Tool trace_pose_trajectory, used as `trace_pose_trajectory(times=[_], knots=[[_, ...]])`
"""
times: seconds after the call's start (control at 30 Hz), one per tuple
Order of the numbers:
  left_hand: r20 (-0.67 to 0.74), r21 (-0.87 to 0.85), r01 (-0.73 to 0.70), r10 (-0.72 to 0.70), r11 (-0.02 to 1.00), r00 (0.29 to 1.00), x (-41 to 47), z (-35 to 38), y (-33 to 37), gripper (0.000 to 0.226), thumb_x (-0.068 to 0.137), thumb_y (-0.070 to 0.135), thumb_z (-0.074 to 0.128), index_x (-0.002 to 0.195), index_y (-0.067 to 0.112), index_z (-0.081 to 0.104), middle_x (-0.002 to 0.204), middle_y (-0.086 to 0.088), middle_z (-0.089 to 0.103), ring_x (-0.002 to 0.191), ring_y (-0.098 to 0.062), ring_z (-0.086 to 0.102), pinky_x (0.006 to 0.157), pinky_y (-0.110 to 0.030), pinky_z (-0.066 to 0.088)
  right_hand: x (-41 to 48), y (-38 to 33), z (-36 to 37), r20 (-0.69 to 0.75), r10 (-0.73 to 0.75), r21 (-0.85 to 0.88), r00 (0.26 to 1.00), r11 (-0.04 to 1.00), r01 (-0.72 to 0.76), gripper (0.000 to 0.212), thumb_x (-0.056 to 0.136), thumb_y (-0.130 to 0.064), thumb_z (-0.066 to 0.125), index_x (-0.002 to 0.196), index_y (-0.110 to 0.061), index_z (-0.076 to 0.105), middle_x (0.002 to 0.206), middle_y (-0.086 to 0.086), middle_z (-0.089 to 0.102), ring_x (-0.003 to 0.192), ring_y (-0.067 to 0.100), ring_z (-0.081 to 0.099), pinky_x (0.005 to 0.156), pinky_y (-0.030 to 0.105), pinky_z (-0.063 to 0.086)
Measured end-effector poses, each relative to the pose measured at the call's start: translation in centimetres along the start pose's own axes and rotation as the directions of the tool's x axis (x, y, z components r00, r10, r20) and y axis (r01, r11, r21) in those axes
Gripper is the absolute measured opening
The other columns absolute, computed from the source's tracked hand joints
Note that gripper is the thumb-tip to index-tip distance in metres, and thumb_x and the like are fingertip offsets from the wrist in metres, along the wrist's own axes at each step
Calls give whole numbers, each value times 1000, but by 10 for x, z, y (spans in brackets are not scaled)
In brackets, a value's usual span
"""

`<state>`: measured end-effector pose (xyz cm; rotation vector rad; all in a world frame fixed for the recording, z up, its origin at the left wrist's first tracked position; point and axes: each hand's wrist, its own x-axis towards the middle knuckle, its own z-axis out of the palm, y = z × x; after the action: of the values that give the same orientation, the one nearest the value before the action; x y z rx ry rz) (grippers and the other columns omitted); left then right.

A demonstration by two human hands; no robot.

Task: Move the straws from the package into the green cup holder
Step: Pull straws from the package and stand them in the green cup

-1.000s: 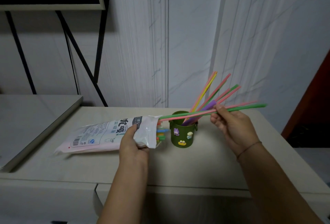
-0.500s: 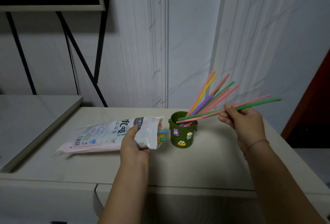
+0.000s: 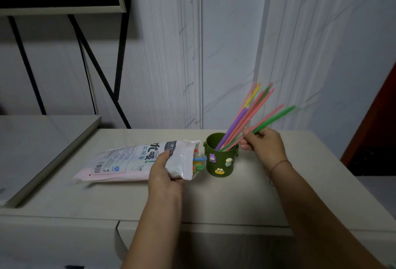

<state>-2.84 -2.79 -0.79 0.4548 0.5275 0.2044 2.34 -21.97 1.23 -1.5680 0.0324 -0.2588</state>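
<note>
Near the table's [image 3: 235,200] back edge, right of centre, the right hand [image 3: 260,146] pinches two straws [image 3: 278,116], one green and one pink, long and thin, their lower ends inside the cup [image 3: 220,161]. I judge the step to be dropping them in, so next it need only let go. The left hand [image 3: 166,174] grips the package [image 3: 128,161] by its mouth, where more coloured ends poke out just beside the cup
</note>
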Motion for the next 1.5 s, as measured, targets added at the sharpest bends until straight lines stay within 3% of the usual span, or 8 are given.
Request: trace_pose_trajectory(times=[0.1,0.23,0.43,0.57,0.77,1.03,1.23,1.5], knots=[[-14,-6,-6,6,1000,1000,0,0,-1,43,89,7,59,131,14,53,93,-3,65,80,-19,63,69,-38,56,2,4,6,1,20,68,1000,997,-20,9,90,-4,56,97,1,56,71,10,64,50,5,65,56,14,55],[-5,-9,1,-1,1000,1000,-2,0,-1,26,89,6,59,113,16,57,90,-3,65,79,-19,63,57,-42,54,4,8,14,-25,106,291,994,952,-94,28,87,3,57,112,-2,46,93,18,63,75,18,68,68,19,58],[13,-9,-11,11,1000,1000,-1,1,0,42,89,6,59,129,16,53,91,-4,65,81,-21,62,87,-49,51,6,11,18,26,116,260,993,958,-118,25,87,-2,57,112,0,57,104,17,63,102,26,63,86,23,52],[24,-12,26,-26,1000,999,-2,1,0,41,89,8,59,129,18,54,91,-4,65,79,-21,63,52,-48,54,7,9,15,57,156,310,986,936,-166,26,92,-2,48,115,7,57,96,12,66,92,18,65,92,27,50],[46,-2,61,-61,998,997,-11,6,-1,18,90,9,58,106,17,56,87,-5,64,75,-21,61,39,-41,53,6,5,7,31,188,313,982,931,-188,29,93,-2,48,118,10,55,97,14,64,89,17,65,92,28,50],[30,-14,60,-60,998,998,-10,6,-1,29,87,9,61,115,16,59,90,-5,66,77,-21,64,44,-40,56,-24,-15,1,101,72,-22,992,997,-70,14,90,-9,55,96,-11,66,78,6,63,70,13,58,52,14,51],[52,-2,8,-8,1000,999,-8,7,-6,43,87,9,61,130,10,56,103,-7,67,87,-22,64,72,-38,56,-65,-20,30,441,47,-181,896,983,38,13,85,-15,65,98,-13,65,76,0,65,66,11,62,54,18,50],[46,-9,-27,27,1000,999,-9,6,-9,47,85,8,64,132,12,54,119,-11,66,103,-27,64,88,-47,52,-62,-14,38,369,-19,-121,929,990,68,10,80,-4,68,90,-4,70,73,4,68,60,4,61,61,14,52]])
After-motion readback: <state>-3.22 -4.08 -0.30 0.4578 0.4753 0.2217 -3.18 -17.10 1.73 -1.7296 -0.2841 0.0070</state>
